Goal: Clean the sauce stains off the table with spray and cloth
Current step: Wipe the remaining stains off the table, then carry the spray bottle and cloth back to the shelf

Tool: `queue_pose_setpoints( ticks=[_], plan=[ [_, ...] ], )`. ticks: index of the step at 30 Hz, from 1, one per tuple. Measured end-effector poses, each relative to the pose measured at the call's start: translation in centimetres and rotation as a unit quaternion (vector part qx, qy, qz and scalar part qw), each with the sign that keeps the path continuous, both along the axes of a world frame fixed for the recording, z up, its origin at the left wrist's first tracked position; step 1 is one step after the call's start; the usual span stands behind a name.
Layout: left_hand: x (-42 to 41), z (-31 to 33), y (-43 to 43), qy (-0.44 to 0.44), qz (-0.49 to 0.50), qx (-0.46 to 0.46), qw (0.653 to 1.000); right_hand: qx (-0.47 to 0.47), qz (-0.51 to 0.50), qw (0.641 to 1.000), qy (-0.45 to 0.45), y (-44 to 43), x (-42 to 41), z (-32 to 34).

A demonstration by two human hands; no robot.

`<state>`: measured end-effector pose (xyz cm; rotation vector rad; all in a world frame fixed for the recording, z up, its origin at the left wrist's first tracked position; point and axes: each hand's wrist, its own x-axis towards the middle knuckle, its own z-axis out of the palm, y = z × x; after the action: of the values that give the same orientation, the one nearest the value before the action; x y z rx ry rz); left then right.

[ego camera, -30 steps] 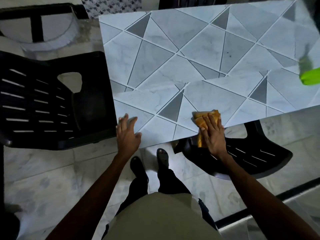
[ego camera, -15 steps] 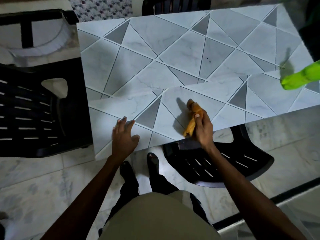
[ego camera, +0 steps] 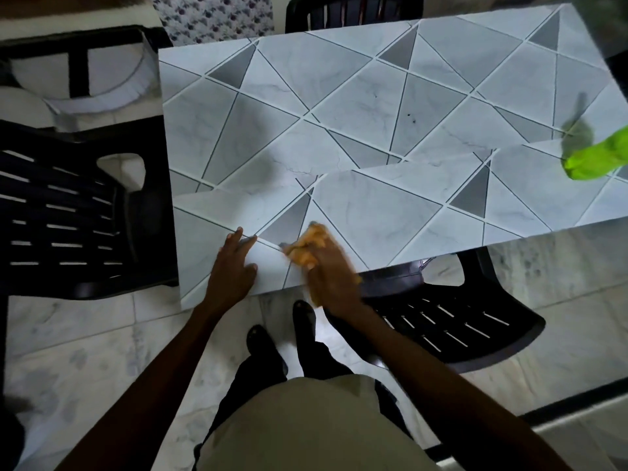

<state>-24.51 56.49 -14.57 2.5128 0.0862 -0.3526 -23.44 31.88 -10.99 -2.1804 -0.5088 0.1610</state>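
The table (ego camera: 373,107) has a pale top with a grey triangle pattern. My right hand (ego camera: 331,277) grips an orange cloth (ego camera: 311,246) at the near edge; hand and cloth are motion-blurred, and part of the cloth hangs over the edge. My left hand (ego camera: 234,263) rests flat on the table just left of the cloth, fingers straight. A bright green spray bottle (ego camera: 598,158) stands at the table's right edge, cut off by the frame. A few small dark specks (ego camera: 411,117) lie near the table's middle.
A black plastic chair (ego camera: 68,205) stands against the table's left side. Another black chair (ego camera: 452,321) sits under the near edge by my right arm. A third chair back (ego camera: 353,11) shows beyond the far edge. My feet (ego camera: 282,331) stand on a marble tiled floor.
My right hand has lifted the cloth off the table, bunched it, then brought it left and down onto the near edge beside my left hand. The left hand stayed flat.
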Motion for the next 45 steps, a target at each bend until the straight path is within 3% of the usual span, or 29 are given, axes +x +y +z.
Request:
queue_pose_setpoints(
  ticks=[3, 5, 8, 11, 14, 17, 20, 23, 25, 28, 32, 34, 38, 43, 45],
  plan=[
    [0.0, -0.1, 0.8, 0.003, -0.025, 0.0, 1.0, 0.037, 0.059, 0.997, 0.026, 3.3, -4.0, 0.1],
    [-0.1, -0.1, 1.1, -0.013, -0.03, -0.01, 0.999, 0.106, 0.039, 0.989, 0.091, 2.4, -4.9, 0.9],
    [-0.5, -0.3, 1.1, -0.039, -0.029, -0.019, 0.999, 0.186, -0.153, 0.951, 0.193, -1.0, -5.2, 2.6],
    [-0.8, -0.4, 0.9, -0.055, -0.025, -0.019, 0.998, 0.116, -0.315, 0.93, 0.149, -5.8, -3.7, 1.9],
    [-1.3, -0.3, 0.7, -0.046, -0.026, -0.012, 0.999, 0.044, -0.372, 0.918, 0.133, -6.7, -1.8, 0.2],
    [-2.2, -0.3, 1.4, -0.051, -0.037, -0.003, 0.998, 0.055, -0.284, 0.949, 0.122, -1.4, -2.6, 0.2],
    [-3.5, -0.6, 2.3, -0.053, -0.047, 0.001, 0.997, 0.082, -0.108, 0.986, 0.099, 5.3, -5.8, 0.8],
    [-5.2, -0.6, 2.8, -0.069, -0.038, -0.023, 0.997, 0.099, -0.022, 0.983, 0.154, 7.7, -8.2, -0.5],
    [-6.4, -0.5, 2.6, -0.07, -0.024, -0.017, 0.997, 0.145, -0.072, 0.954, 0.253, 7.4, -8.8, 0.1],
    [-7.1, -0.7, 1.8, -0.076, 0.002, -0.006, 0.997, 0.267, -0.171, 0.86, 0.4, 4.6, -8.7, 1.4],
    [-7.3, 1.0, -3.1, -0.066, 0.06, -0.058, 0.994, 0.4, -0.294, 0.725, 0.478, -2.7, -9.8, 4.0],
    [-7.5, 1.9, -7.0, -0.059, 0.037, -0.093, 0.993, 0.451, -0.321, 0.672, 0.492, -6.8, -10.9, 5.4],
    [-7.7, 4.0, -16.4, -0.032, -0.03, -0.183, 0.982, 0.53, -0.32, 0.644, 0.449, -15.1, -13.6, 7.7],
    [-8.7, 6.6, -29.1, 0.045, -0.066, -0.282, 0.956, 0.535, -0.348, 0.632, 0.44, -27.0, -16.3, 7.8],
    [-8.7, 7.3, -34.1, 0.05, -0.069, -0.302, 0.949, 0.562, -0.362, 0.605, 0.433, -32.3, -16.7, 8.1]
  ],
)
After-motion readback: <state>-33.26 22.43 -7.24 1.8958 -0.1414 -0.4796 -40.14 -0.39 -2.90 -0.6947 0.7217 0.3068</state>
